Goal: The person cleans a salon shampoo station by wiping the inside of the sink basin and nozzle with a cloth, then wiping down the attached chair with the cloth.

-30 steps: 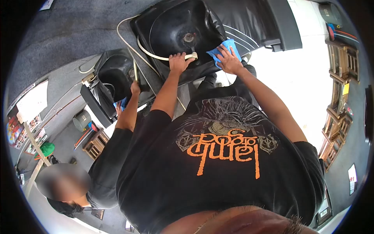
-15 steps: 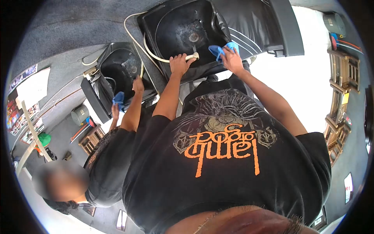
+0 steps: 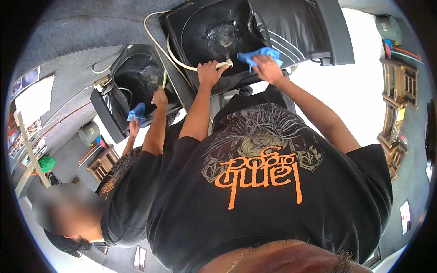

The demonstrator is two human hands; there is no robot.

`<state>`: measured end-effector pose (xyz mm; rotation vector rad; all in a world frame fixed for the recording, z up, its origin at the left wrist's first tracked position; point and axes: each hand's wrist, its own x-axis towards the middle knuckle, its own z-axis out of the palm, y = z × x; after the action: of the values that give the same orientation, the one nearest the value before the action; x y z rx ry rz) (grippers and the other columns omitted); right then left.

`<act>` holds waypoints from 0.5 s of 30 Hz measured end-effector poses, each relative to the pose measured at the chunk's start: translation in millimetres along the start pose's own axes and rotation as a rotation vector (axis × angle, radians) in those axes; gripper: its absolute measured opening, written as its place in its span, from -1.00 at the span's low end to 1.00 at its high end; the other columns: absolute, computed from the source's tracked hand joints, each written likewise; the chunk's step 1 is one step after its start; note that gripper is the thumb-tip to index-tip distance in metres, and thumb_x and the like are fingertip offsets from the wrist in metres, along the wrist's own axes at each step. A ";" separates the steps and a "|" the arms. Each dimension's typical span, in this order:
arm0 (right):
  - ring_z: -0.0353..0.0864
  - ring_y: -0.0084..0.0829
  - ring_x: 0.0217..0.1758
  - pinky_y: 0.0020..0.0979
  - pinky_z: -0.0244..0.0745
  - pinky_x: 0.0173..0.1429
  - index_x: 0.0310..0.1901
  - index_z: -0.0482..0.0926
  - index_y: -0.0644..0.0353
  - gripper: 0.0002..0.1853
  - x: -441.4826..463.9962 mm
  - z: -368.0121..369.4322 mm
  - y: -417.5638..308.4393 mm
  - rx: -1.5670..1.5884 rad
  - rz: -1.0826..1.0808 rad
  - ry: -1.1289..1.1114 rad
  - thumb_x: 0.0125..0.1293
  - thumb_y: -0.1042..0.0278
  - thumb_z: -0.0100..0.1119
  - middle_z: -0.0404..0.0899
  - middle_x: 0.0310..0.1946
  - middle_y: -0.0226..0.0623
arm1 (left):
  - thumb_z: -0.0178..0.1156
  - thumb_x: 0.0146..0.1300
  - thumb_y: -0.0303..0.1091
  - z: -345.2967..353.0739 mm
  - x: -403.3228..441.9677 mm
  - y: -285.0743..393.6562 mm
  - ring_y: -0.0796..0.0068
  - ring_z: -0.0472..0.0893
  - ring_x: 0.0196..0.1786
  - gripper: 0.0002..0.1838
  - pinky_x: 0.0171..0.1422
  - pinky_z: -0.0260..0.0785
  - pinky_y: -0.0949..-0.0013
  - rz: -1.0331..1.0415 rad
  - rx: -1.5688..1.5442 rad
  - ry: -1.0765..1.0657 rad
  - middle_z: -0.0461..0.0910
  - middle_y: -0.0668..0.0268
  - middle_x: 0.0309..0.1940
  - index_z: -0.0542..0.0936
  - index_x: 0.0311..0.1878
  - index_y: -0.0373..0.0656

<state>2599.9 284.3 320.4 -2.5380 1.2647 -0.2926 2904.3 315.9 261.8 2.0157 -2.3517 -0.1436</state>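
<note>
My left hand (image 3: 209, 74) is closed round the end of a cream-coloured shower hose (image 3: 191, 69), at the near rim of a black hair-washing basin (image 3: 192, 37). The nozzle of the hose points right over the basin. In my right hand (image 3: 268, 69) is a crumpled blue cloth (image 3: 258, 54), bunched under the fingers at the basin's right near corner, beside the black padded seat (image 3: 291, 27). Water drops or wet marks show round the drain in the basin's bottom.
A mirror on the left reflects me, the basin and the blue cloth. Wooden slatted stools (image 3: 400, 82) and a grey bin (image 3: 388, 29) stand at the far right. The padded seat's end (image 3: 334, 34) juts out to the right of the basin.
My right hand has shifted slightly left, and the blue cloth now spreads further over the basin's edge. My left hand keeps its hold on the hose, almost in place.
</note>
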 end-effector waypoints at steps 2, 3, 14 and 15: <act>0.60 -0.14 0.33 0.01 0.28 0.54 0.17 0.62 0.15 -0.58 -11.6 16.7 -5.5 -0.044 -0.044 -0.106 0.51 0.02 0.11 0.67 0.17 -0.11 | -0.05 0.39 0.52 9.9 -0.7 -1.6 0.23 0.68 -0.35 -0.25 -0.11 0.29 0.11 -0.009 0.012 -0.006 0.69 0.27 -0.40 0.66 -0.29 -0.07; 0.59 -0.12 0.34 0.00 0.26 0.55 0.13 0.65 0.17 -0.58 -10.4 20.1 -11.1 -0.066 -0.050 -0.078 0.52 0.01 0.09 0.68 0.17 -0.11 | -0.05 0.39 0.51 26.0 -1.3 -6.2 0.22 0.68 -0.34 -0.25 -0.11 0.29 0.11 -0.008 0.020 -0.001 0.69 0.27 -0.39 0.66 -0.28 -0.07; 0.56 0.00 0.40 0.06 0.27 0.56 0.26 0.62 0.24 -0.40 55.4 53.5 -7.5 0.054 0.232 -0.738 0.56 -0.08 -0.17 0.62 0.27 0.02 | -0.05 0.39 0.51 -11.8 -1.0 7.5 0.18 0.70 -0.35 -0.25 -0.13 0.31 0.07 0.014 0.013 -0.054 0.70 0.25 -0.38 0.64 -0.29 -0.08; 0.56 0.02 0.39 0.06 0.30 0.54 0.27 0.62 0.21 -0.41 50.8 39.5 -8.6 0.088 0.240 -0.730 0.56 -0.07 -0.16 0.63 0.26 0.02 | -0.05 0.39 0.51 -13.3 0.9 8.1 0.18 0.69 -0.36 -0.26 -0.15 0.31 0.07 0.014 0.009 -0.051 0.69 0.26 -0.39 0.63 -0.30 -0.08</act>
<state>2648.5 255.0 288.9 -2.0677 1.1811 0.5666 2897.4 315.7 275.8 2.0235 -2.3998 -0.1873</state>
